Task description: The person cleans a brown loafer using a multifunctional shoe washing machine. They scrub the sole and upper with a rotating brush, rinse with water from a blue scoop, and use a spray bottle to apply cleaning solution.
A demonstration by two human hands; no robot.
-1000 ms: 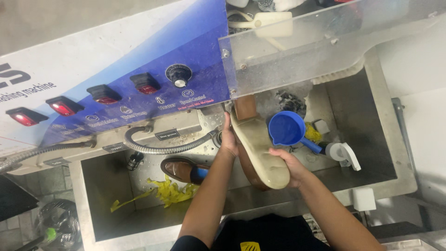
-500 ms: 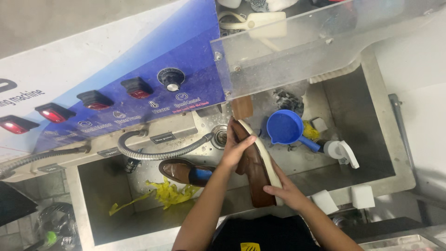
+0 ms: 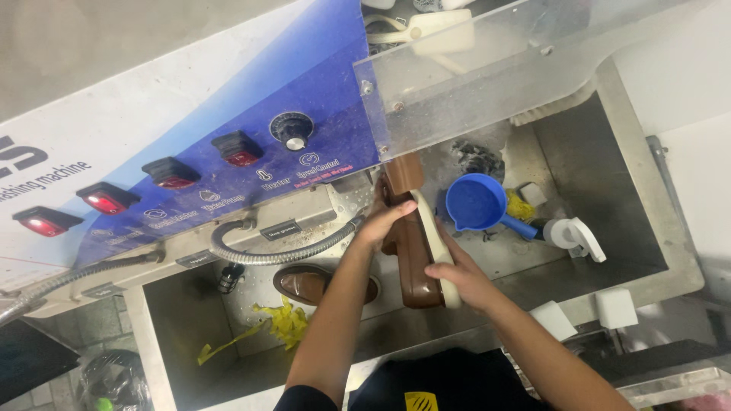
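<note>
I hold a brown shoe [image 3: 411,251] with a cream sole over a steel sink [image 3: 647,228]. It lies on its side, toe toward the blue machine panel [image 3: 251,129], under a clear plastic guard [image 3: 487,76]. My left hand [image 3: 384,217] grips the shoe's front part. My right hand [image 3: 457,278] holds the heel end and the sole edge. A second brown shoe [image 3: 308,283] lies in the basin to the left, partly hidden by my left forearm.
A blue scoop [image 3: 480,202] and a white bottle [image 3: 575,236] sit in the basin's right part. A yellow cloth [image 3: 278,323] lies at the left. A metal flexible hose [image 3: 266,255] hangs below the panel. White sponges [image 3: 582,312] rest on the front rim.
The shoe has turned from sole-up to lying on its side, and its toe has moved closer to the panel. My left hand has shifted up along the shoe.
</note>
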